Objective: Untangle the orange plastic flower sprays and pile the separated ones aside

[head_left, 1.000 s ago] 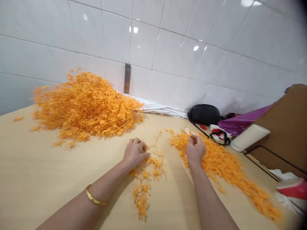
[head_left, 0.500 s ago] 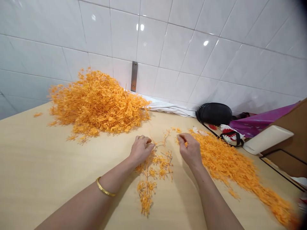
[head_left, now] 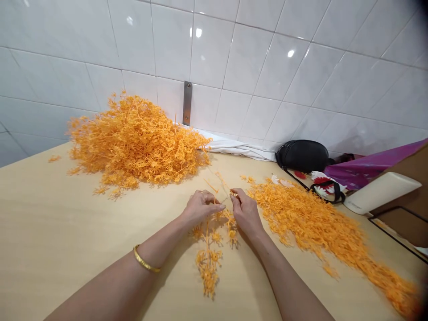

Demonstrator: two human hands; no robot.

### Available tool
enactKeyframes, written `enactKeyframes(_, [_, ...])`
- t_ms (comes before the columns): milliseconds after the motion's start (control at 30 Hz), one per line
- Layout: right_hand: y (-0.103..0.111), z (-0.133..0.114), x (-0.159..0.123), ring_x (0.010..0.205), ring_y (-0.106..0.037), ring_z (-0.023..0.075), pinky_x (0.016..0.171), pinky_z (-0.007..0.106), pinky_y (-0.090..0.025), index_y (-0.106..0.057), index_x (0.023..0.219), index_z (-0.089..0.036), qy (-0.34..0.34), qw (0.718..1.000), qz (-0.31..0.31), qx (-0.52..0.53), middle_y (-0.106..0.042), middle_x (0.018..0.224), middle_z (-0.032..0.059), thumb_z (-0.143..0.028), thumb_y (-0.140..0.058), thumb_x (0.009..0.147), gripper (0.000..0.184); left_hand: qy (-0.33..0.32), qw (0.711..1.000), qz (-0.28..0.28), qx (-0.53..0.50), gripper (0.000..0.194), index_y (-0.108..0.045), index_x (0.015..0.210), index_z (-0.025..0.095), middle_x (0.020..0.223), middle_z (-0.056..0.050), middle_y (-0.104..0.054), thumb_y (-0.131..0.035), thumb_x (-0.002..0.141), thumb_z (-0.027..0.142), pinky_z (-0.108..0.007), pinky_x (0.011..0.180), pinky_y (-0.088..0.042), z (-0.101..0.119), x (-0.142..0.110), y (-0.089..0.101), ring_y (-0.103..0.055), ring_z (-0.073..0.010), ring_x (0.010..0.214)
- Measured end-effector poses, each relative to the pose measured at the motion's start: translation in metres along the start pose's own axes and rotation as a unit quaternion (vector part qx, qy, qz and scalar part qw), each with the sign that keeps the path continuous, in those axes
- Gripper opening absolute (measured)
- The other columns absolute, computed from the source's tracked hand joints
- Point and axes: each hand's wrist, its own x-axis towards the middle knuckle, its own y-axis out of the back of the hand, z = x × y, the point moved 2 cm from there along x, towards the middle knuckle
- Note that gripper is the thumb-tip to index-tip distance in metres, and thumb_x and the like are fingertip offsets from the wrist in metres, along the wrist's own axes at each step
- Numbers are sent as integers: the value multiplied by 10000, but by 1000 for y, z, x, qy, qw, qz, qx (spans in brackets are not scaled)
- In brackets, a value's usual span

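Note:
Between my hands hangs an orange plastic flower sprue (head_left: 207, 256), a branched stem with small spidery blossoms. My left hand (head_left: 202, 205) is closed, pinching its stem between thumb and fingers. Close by on the right, my right hand (head_left: 245, 211) is also closed, fingertips pinched on a thin branch of the same sprue. The lower blossoms dangle over the table below both hands. To the left rises a tall heap of orange branched sprues (head_left: 140, 142). Right of my right hand spreads a long, flatter pile of loose orange blossoms (head_left: 310, 223).
The pale wooden table (head_left: 100, 240) meets a white tiled wall (head_left: 167, 44). Along the wall lie a white cloth (head_left: 234, 148) and a black pouch (head_left: 302, 157). Farther right are red and white artificial flowers (head_left: 323, 183), a cream bottle (head_left: 383, 192) and purple fabric (head_left: 361, 167).
My right hand has moved left from the loose pile to the sprue and now pinches one of its branches. My left hand has kept its hold on the stem.

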Motion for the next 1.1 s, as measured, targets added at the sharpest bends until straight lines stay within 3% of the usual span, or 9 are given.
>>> enactKeyframes(100, [-3,4,1,510,-479,142,508,233,-316,-527,954,-171,-24,999,23,-21,-556,590,13,-289,-307,818,284,65,987,-65,-135,169,-569,588,146,537,10,-508,-644,576,296,-232,505,-351,3,-2,-5,-448,-87,484])
enactKeyframes(267, [-3,10,4,540,-484,149,535,247,-339,-531,959,-166,-22,998,47,-20,-522,567,1,-383,-362,810,313,99,967,16,-236,214,-519,605,141,512,26,-511,-659,560,296,-193,455,-335,0,2,1,-446,-60,432])
enactKeyframes(467, [7,-14,-1,829,-480,188,736,321,-374,-536,942,-170,108,989,94,19,-515,882,81,-330,-419,801,244,64,968,50,-238,233,-511,629,140,494,28,-517,-645,582,325,-191,463,-343,-8,10,5,-455,-62,430])
enactKeyframes(600, [4,-27,-7,882,-444,216,762,355,-349,-553,933,-200,150,988,24,-28,-514,930,76,-365,-552,713,275,52,969,63,-234,236,-492,622,143,506,33,-523,-635,590,328,-186,461,-342,-10,10,4,-446,-56,428])
enactKeyframes(800, [-4,-26,-9,863,-429,201,759,345,-315,-565,850,-226,136,986,-87,-53,-568,840,33,-275,-535,721,141,41,985,43,-160,219,-432,615,162,420,67,-447,-552,660,340,-168,386,-288,-9,9,-2,-381,-49,356])
enactKeyframes(967, [-1,-21,-8,870,-425,191,774,329,-294,-552,909,-225,127,982,-128,-55,-583,856,26,-231,-506,717,197,29,992,63,-105,206,-379,603,180,369,84,-403,-480,713,322,-167,357,-284,-8,8,-7,-352,-51,306])
enactKeyframes(1100, [2,-5,-2,918,-416,207,821,361,-267,-545,1005,-220,111,984,-106,-88,-583,918,48,-211,-474,723,291,35,994,90,-59,220,-384,602,185,336,93,-363,-468,724,348,-171,323,-269,-5,7,-3,-342,-60,273])
